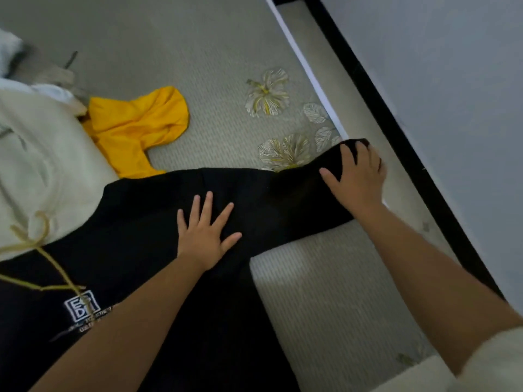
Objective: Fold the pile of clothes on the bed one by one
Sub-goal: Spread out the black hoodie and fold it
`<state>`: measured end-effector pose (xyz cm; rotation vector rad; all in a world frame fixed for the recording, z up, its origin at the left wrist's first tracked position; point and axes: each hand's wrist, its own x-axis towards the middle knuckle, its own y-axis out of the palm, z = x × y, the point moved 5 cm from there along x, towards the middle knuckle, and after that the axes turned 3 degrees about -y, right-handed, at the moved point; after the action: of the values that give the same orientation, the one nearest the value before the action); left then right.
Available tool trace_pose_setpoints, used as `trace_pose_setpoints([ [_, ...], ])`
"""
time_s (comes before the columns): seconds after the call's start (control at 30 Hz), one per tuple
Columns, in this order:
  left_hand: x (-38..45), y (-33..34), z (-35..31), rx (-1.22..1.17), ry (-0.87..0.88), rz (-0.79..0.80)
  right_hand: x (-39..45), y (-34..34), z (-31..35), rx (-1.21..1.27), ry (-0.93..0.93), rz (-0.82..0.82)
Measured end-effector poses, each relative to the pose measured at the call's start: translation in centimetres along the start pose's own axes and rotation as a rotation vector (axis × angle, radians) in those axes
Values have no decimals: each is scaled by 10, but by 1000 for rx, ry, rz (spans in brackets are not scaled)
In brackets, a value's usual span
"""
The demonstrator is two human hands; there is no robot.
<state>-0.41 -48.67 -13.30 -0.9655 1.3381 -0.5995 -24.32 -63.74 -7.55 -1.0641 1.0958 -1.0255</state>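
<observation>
A cream garment (36, 171) and a yellow one (135, 128) lie at the left of the bed (198, 52). The black shirt (147, 222) is spread across it — left hand (205, 233) flat on the body, fingers straight. Right hand (358, 176) presses the sleeve's end, fingers spread.

Matt black cloth garment (147, 222) — ribbed, woven-looking bedsheet (325, 301) — smooth, faintly glossy yellow fabric (135, 128).
</observation>
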Motion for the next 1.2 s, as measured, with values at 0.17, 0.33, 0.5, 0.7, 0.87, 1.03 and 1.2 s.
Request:
trace_pose_setpoints([
  [0.17, 1, 6, -1, -24, -21, -41, -62, 43, -30, 462, 419, 10],
  [0.33, 1, 10, -1, -10, -35, -54, -48, 53, -44, 416, 618, 61],
  [0.5, 3, 10, -3, 7, -35, -54, -28, 54, -62, 516, 648, -54],
  [0.7, 1, 5, 0, -17, -14, -28, -34, 15, -50, 583, 415, -307],
  [0.87, -34, -7, 26, -176, -75, -93, -50, -52, 10, 588, 122, -422],
  [1.03, -112, -14, 115, -294, -247, -200, -107, -81, 150, 604, -391, -563],
  [1.2, -211, 11, 237, -359, -483, -286, -197, -46, 298, 634, -752, -513],
])
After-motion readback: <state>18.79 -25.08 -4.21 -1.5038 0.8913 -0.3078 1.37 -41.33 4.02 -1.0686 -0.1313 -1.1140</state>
